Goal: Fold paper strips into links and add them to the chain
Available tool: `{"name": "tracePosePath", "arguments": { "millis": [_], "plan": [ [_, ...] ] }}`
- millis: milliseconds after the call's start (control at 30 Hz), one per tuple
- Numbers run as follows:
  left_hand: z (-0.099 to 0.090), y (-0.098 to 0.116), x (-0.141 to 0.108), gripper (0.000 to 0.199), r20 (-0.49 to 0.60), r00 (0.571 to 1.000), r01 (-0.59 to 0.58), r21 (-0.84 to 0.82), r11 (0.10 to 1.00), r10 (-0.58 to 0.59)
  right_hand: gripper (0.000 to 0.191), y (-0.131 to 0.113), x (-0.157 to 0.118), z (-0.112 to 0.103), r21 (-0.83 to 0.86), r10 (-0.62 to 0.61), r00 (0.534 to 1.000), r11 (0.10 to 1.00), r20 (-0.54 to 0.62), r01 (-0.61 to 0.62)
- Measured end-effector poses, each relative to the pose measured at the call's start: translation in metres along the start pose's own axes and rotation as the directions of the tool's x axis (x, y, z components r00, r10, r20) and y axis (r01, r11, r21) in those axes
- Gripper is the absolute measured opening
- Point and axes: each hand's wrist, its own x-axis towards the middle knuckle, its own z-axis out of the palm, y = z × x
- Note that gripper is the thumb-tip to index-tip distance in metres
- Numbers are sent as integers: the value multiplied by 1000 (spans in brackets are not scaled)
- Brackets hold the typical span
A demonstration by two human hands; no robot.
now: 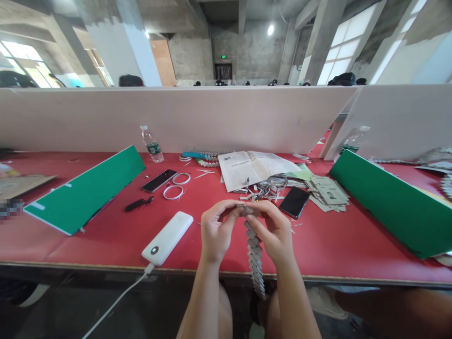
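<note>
A folded-paper chain (pixel 254 256), grey-white with a zigzag weave, hangs from my fingers past the table's front edge. Its upper end is pinched between both hands above the red table. My left hand (pixel 218 230) closes thumb and forefinger on that end from the left. From the other side, my right hand (pixel 273 230) grips the same end, its thumb just above the dangling length. The fingertips partly hide the folds between them. Beyond the hands lie loose paper strips (pixel 271 187) and a spread newspaper sheet (pixel 243 170).
A white power bank (pixel 167 238) with a cable, two phones (pixel 159 181) and white tape rings (pixel 173 192) lie on the red table (pixel 116 245). Cut newspaper pieces (pixel 330 192) are stacked right. Green boards (pixel 88 190) stand at both sides; a water bottle (pixel 152 145) stands by the partition (pixel 176 117).
</note>
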Motion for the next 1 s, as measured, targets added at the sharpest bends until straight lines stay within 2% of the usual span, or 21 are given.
{"name": "tracePosePath", "arguments": {
  "millis": [133,233,367,567,800,1000],
  "plan": [
    [2,0,1,8,100,994,34,11,999,-35,7,-2,0,1,12,19,1000,1000,-22,-19],
    [3,-1,1,9,133,990,47,10,999,-48,8,-1,0,1,6,46,998,999,-31,-46],
    [4,-1,0,9,125,991,48,0,999,-48,11,0,0,2,17,68,997,998,-33,-67],
    [10,-2,-3,9,43,998,43,8,999,-43,11,0,1,1,36,65,997,997,-51,-63],
    [11,-1,-3,9,81,996,40,13,999,-40,13,0,2,-4,48,106,994,993,10,-107],
    [12,-2,-4,9,69,996,46,19,999,-47,14,1,2,-4,44,111,994,993,19,-111]
  ]
}}
